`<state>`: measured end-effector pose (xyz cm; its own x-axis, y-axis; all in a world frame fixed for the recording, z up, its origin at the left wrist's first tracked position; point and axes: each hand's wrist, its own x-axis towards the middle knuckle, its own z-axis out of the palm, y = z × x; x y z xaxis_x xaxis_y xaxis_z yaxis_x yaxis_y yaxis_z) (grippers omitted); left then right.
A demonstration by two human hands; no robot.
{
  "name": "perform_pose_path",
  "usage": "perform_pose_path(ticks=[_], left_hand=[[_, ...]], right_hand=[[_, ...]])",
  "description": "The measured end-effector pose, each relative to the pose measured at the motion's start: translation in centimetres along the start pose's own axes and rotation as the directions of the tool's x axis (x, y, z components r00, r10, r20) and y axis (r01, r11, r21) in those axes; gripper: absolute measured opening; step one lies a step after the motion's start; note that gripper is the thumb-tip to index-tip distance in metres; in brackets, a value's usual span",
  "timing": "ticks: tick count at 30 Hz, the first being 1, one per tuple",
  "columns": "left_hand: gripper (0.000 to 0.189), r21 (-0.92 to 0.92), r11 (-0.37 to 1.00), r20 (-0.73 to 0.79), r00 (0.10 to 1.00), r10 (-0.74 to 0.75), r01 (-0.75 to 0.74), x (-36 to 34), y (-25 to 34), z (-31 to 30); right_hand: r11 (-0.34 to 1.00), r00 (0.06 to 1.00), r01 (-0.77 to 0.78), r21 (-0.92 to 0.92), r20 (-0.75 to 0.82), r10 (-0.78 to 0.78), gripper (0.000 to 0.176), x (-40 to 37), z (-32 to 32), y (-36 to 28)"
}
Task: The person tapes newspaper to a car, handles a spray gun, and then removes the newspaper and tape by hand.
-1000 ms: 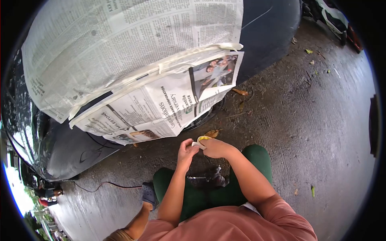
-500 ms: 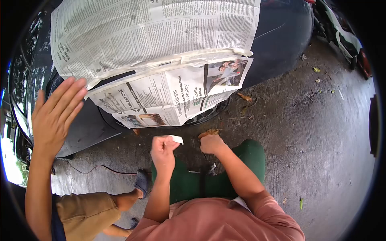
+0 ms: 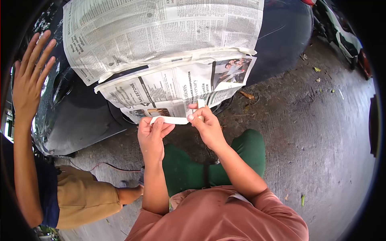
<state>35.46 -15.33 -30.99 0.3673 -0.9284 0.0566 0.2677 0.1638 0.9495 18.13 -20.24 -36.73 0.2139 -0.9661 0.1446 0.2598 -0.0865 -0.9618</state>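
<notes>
A short white strip of masking tape (image 3: 173, 120) is stretched level between my two hands. My left hand (image 3: 152, 138) pinches its left end between thumb and fingers. My right hand (image 3: 207, 127) grips the other end, and a further bit of white tape stands up past its fingertips. Just behind the tape hangs a lower newspaper sheet (image 3: 161, 86), fixed along its top edge to the dark car panel. A larger newspaper sheet (image 3: 161, 36) covers the panel above it, with narrow dark gaps showing between the two sheets.
At the left another person's hand (image 3: 30, 80) is raised beside the car panel (image 3: 80, 120), fingers spread. That person's brown shorts (image 3: 86, 197) are close to my left arm. A thin cable (image 3: 108, 164) crosses the concrete floor (image 3: 305, 148). A motorcycle (image 3: 345, 40) stands at upper right.
Both hands have risen and come together, and the tape is now stretched between them. The other person's hand has moved up and left, away from the newspaper's corner.
</notes>
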Motion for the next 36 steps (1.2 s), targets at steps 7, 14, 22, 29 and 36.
perform_pose_path(ticks=[7, 14, 22, 29, 36], left_hand=[[0.027, 0.623, 0.665, -0.088, 0.807, 0.584, -0.413, 5.1, -1.1, -1.5], [0.038, 0.654, 0.540, -0.182, 0.583, 0.792, -0.530, 13.4, 2.7, -0.3], [0.037, 0.622, 0.563, -0.197, 0.587, 0.785, -0.544, 15.0, 2.2, -0.7], [0.037, 0.678, 0.472, -0.172, 0.503, 0.847, -0.564, 15.6, 1.5, -0.7], [0.038, 0.703, 0.437, -0.178, 0.456, 0.872, -0.561, 16.1, 0.8, -0.7]], right_hand=[[0.390, 0.695, 0.473, -0.790, 0.063, -0.716, 0.022, 3.5, 4.4, -4.8], [0.172, 0.513, 0.420, -0.891, 0.077, -0.855, 0.020, 11.5, 10.1, -7.7], [0.142, 0.569, 0.336, -0.931, 0.080, -0.819, 0.017, 13.4, 10.9, -7.4], [0.104, 0.539, 0.327, -0.939, 0.095, -0.837, 0.020, 14.3, 10.9, -6.7], [0.145, 0.566, 0.262, -0.954, 0.030, -0.824, 0.030, 14.1, 10.9, -6.7]])
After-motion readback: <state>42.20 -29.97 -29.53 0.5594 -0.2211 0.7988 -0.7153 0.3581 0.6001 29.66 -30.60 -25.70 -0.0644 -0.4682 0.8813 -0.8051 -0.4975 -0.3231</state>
